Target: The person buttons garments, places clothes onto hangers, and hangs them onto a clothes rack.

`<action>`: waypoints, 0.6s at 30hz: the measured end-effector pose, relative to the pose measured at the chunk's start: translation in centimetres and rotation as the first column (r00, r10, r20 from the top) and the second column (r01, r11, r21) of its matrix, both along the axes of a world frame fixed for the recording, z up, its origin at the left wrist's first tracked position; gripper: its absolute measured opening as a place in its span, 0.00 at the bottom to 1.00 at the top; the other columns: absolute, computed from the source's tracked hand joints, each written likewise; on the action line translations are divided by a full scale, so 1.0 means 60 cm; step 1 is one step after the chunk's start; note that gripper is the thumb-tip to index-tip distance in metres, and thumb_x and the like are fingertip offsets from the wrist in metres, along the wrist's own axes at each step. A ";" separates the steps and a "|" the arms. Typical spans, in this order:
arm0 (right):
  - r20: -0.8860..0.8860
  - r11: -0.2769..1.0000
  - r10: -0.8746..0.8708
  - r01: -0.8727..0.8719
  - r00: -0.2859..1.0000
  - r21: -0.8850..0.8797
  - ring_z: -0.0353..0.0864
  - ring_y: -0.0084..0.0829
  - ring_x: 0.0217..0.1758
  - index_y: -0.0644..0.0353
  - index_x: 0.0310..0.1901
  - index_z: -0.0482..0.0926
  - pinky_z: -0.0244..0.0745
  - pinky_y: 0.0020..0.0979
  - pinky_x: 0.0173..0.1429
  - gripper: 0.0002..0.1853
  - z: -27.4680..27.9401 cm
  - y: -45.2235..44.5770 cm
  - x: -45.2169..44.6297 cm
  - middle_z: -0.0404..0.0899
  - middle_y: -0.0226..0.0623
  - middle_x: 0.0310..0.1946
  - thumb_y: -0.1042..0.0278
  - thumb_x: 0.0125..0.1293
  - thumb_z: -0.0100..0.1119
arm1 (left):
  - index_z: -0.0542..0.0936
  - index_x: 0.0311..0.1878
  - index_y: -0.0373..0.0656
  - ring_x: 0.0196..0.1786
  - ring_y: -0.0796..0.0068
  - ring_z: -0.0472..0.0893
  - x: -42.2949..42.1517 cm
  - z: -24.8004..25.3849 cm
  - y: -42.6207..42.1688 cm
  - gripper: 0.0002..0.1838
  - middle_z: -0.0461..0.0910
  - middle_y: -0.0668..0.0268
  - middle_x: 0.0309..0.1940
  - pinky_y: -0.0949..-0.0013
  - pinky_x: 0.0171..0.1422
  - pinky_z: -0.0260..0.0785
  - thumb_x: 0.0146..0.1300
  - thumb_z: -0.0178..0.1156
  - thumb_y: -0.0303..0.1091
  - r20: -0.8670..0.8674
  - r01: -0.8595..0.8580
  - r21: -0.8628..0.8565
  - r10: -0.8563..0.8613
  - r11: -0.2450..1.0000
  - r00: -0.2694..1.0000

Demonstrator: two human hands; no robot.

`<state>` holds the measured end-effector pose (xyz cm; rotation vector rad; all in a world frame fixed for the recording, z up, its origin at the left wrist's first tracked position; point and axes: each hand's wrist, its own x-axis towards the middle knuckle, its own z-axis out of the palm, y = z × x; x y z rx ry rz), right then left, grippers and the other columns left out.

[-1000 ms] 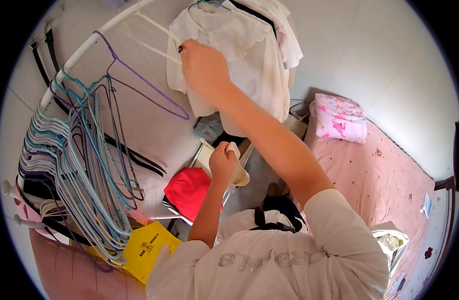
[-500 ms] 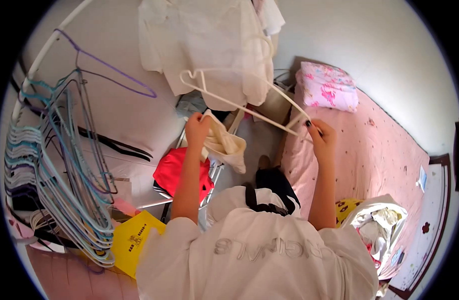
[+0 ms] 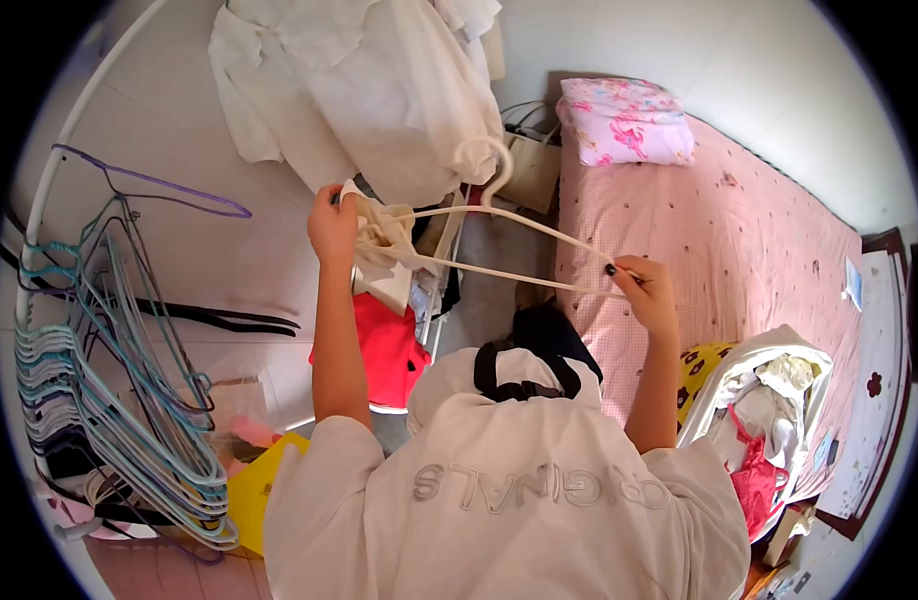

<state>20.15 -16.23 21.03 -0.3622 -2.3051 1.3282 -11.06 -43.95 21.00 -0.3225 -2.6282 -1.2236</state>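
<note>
Many hangers (image 3: 119, 400) on a white rail (image 3: 77, 105) at left, the left hand (image 3: 332, 226) clamped on a cream garment (image 3: 381, 232), a cream hanger (image 3: 488, 208) reaching from it to the pinching right hand (image 3: 646, 294), a pink bed (image 3: 724, 260) at right.

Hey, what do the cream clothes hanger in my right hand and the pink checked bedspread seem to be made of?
The cream clothes hanger looks like smooth plastic, from its even colour and rounded bars, though possibly coated metal. The pink checked bedspread seems matte woven fabric, given its fine pattern and soft puckers.
</note>
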 end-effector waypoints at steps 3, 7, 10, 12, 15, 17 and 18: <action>-0.066 0.998 -0.048 0.045 0.997 -0.038 0.70 0.23 0.20 0.67 0.33 0.78 0.64 0.24 0.24 0.06 -0.015 -0.039 -0.032 0.74 0.36 0.19 0.73 0.57 0.56 | 0.77 0.39 0.41 0.21 0.69 0.73 0.029 0.035 0.021 0.13 0.75 0.64 0.18 0.67 0.29 0.65 0.53 0.56 0.39 0.015 0.093 -0.042 -0.093 0.995 0.996; -0.131 0.999 -0.050 0.052 0.990 0.009 0.72 0.23 0.21 0.67 0.33 0.78 0.67 0.25 0.26 0.06 0.000 -0.097 -0.063 0.75 0.38 0.20 0.73 0.56 0.57 | 0.77 0.41 0.42 0.20 0.70 0.72 0.085 0.075 0.048 0.13 0.74 0.64 0.17 0.67 0.28 0.64 0.52 0.57 0.34 -0.059 0.226 -0.019 -0.227 0.974 0.972; -0.190 0.999 -0.032 0.029 0.981 -0.023 0.71 0.22 0.20 0.67 0.33 0.78 0.66 0.24 0.26 0.06 -0.009 -0.125 -0.076 0.75 0.37 0.19 0.74 0.56 0.56 | 0.77 0.42 0.42 0.20 0.69 0.72 0.111 0.085 0.058 0.13 0.73 0.63 0.18 0.67 0.28 0.65 0.50 0.58 0.31 -0.206 0.360 0.060 -0.341 0.931 0.917; -0.140 0.985 -0.066 0.042 0.988 -0.168 0.71 0.21 0.20 0.67 0.33 0.78 0.65 0.24 0.25 0.06 -0.020 -0.124 -0.075 0.75 0.36 0.19 0.74 0.56 0.56 | 0.77 0.42 0.42 0.21 0.68 0.73 0.119 0.106 0.060 0.14 0.72 0.61 0.18 0.68 0.28 0.65 0.50 0.59 0.31 -0.440 0.415 -0.099 -0.414 0.905 0.797; -0.149 0.969 -0.074 0.035 0.986 -0.245 0.69 0.19 0.20 0.66 0.33 0.78 0.63 0.22 0.25 0.05 -0.053 -0.092 -0.062 0.74 0.34 0.18 0.75 0.56 0.56 | 0.77 0.41 0.41 0.23 0.65 0.74 0.108 0.139 0.051 0.13 0.72 0.60 0.19 0.68 0.29 0.66 0.51 0.61 0.32 -0.646 0.381 -0.434 -0.577 0.817 0.500; -0.189 0.954 -0.008 -0.049 0.982 -0.296 0.67 0.19 0.19 0.66 0.32 0.79 0.62 0.20 0.25 0.07 -0.060 -0.072 -0.054 0.74 0.30 0.18 0.72 0.58 0.54 | 0.77 0.40 0.41 0.24 0.63 0.74 0.102 0.130 0.052 0.12 0.73 0.60 0.20 0.68 0.29 0.66 0.52 0.62 0.32 -0.511 0.525 -0.428 -0.676 0.736 0.531; -0.195 0.941 0.022 -0.086 0.981 -0.328 0.67 0.18 0.20 0.65 0.31 0.79 0.62 0.20 0.26 0.08 -0.059 -0.064 -0.052 0.74 0.30 0.18 0.71 0.59 0.53 | 0.77 0.40 0.40 0.24 0.62 0.74 0.104 0.124 0.052 0.12 0.73 0.60 0.20 0.68 0.29 0.67 0.52 0.62 0.32 -0.406 0.581 -0.407 -0.710 0.705 0.576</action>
